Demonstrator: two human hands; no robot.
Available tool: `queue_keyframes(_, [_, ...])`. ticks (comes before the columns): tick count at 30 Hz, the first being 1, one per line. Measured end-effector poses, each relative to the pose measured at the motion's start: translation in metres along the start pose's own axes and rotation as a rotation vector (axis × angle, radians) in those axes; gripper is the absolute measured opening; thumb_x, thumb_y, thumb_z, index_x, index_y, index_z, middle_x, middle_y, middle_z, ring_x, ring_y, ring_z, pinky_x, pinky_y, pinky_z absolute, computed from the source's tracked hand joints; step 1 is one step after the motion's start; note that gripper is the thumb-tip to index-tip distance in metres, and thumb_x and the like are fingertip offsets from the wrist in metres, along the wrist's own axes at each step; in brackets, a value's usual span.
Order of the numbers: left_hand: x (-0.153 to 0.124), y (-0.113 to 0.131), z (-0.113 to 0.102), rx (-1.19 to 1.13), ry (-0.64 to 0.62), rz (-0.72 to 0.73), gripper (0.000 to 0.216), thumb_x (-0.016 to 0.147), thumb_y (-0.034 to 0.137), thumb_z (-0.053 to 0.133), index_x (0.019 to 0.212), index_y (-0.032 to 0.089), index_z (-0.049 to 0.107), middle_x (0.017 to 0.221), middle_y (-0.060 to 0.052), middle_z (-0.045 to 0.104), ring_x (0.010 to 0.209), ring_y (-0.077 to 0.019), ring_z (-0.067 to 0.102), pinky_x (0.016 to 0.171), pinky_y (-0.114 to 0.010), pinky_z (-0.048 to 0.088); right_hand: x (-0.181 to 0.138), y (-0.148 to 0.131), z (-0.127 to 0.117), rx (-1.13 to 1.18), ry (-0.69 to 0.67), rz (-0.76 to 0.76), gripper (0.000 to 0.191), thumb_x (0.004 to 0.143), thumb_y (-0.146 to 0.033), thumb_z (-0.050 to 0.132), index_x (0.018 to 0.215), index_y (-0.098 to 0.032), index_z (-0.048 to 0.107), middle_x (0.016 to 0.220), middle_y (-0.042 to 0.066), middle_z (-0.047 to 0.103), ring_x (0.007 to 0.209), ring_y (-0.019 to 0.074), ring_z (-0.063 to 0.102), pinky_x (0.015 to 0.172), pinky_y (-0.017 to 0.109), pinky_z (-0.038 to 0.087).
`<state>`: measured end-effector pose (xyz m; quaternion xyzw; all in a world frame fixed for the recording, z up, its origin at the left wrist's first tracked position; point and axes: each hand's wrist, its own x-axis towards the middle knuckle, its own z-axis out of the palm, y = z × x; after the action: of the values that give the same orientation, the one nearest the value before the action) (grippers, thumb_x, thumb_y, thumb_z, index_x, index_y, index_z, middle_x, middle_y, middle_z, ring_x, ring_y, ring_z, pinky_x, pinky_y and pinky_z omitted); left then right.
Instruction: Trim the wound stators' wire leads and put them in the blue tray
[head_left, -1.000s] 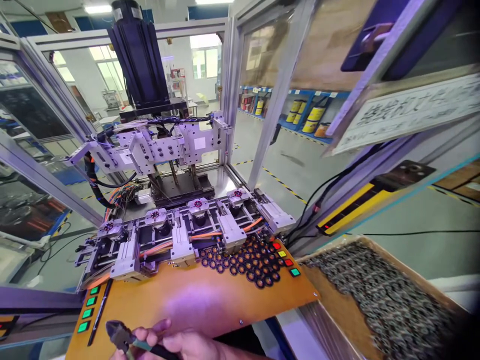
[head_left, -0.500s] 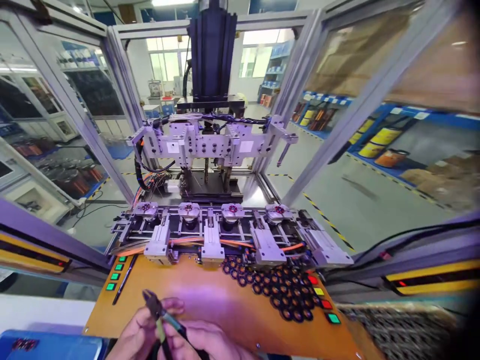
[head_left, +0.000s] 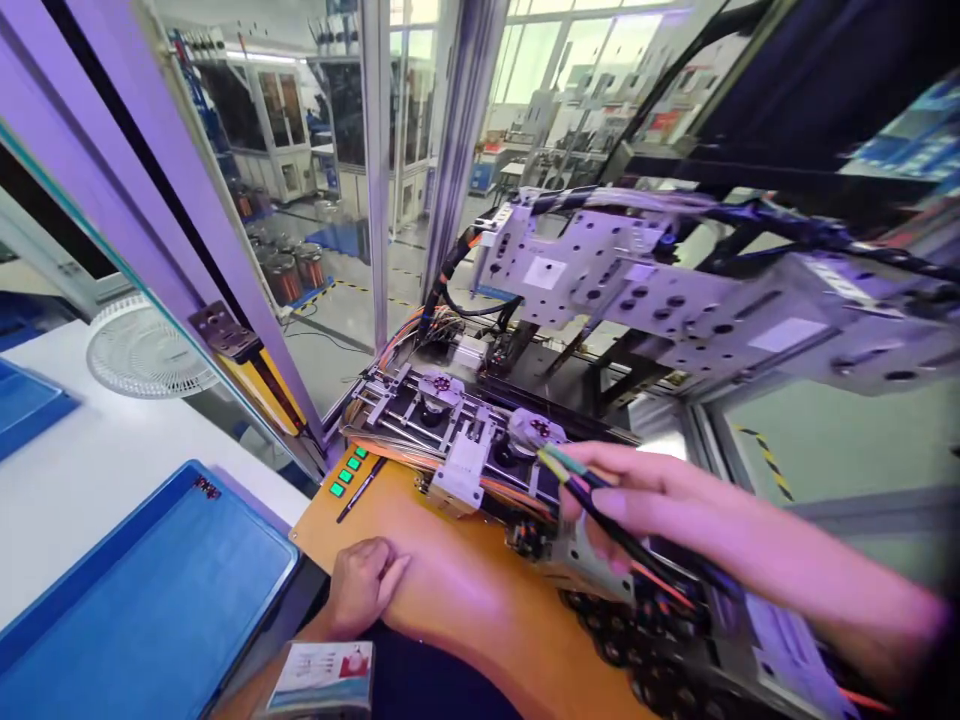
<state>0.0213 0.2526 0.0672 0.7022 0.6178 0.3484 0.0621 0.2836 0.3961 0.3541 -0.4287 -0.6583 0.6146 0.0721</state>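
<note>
My right hand [head_left: 611, 490] is closed around a pair of cutting pliers [head_left: 577, 482] with teal and yellow near the head and dark handles. It reaches out over the row of metal fixtures. The pliers' head points towards a fixture holding a small dark red and black round part [head_left: 540, 428]; whether they touch cannot be made out. Another such round part [head_left: 441, 384] sits in the fixture farther left. Resting on the orange panel [head_left: 450, 590], my left hand [head_left: 365, 580] is curled closed, with nothing visible in it.
Green buttons [head_left: 347, 476] and a black pen [head_left: 361, 490] are on the panel's left. Black rings [head_left: 622, 640] lie at lower right. Left are a blue tray [head_left: 150, 600], holding small parts, and a white fan [head_left: 150, 345]. A machine head [head_left: 637, 280] hangs above the fixtures.
The view has swung left. My hands have parted: the right has carried the pliers forward to the fixtures, while the left has let go and lies on the panel.
</note>
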Motion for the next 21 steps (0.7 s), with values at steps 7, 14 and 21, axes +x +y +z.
queue_keyframes(7, [0.004, -0.004, 0.003, -0.05, 0.048, 0.061, 0.017, 0.088, 0.016, 0.058, 0.071, 0.018, 0.055, 0.063, 0.0, 0.062, 0.057, -0.012, 0.061, 0.057, -0.022, 0.047, 0.11, -0.068, -0.028, 0.019, -0.02, 0.29, 0.031, 0.087, -0.021, 0.047, 0.078, -0.001, 0.069, 0.075, 0.011, 0.069, 0.048, 0.0052, 0.058, 0.047, 0.02, 0.032])
queue_keyframes(14, [0.012, -0.006, 0.004, -0.032, 0.085, 0.077, 0.017, 0.087, 0.015, 0.061, 0.071, 0.018, 0.055, 0.059, 0.001, 0.061, 0.049, -0.0107, 0.057, 0.051, -0.023, 0.043, 0.162, -0.078, -0.026, -0.114, -0.062, 0.532, 0.039, 0.087, -0.021, 0.046, 0.081, 0.008, 0.071, 0.055, 0.01, 0.065, 0.045, 0.0016, 0.056, 0.045, 0.012, 0.028])
queue_keyframes(21, [0.014, -0.004, 0.001, -0.026, 0.069, 0.079, 0.017, 0.087, 0.017, 0.062, 0.071, 0.018, 0.055, 0.06, 0.001, 0.062, 0.05, -0.0107, 0.058, 0.052, -0.023, 0.043, 0.174, -0.078, -0.017, -0.165, -0.011, 0.589, 0.042, 0.083, -0.02, 0.045, 0.084, 0.015, 0.067, 0.049, 0.005, 0.061, 0.044, -0.0019, 0.055, 0.046, 0.014, 0.027])
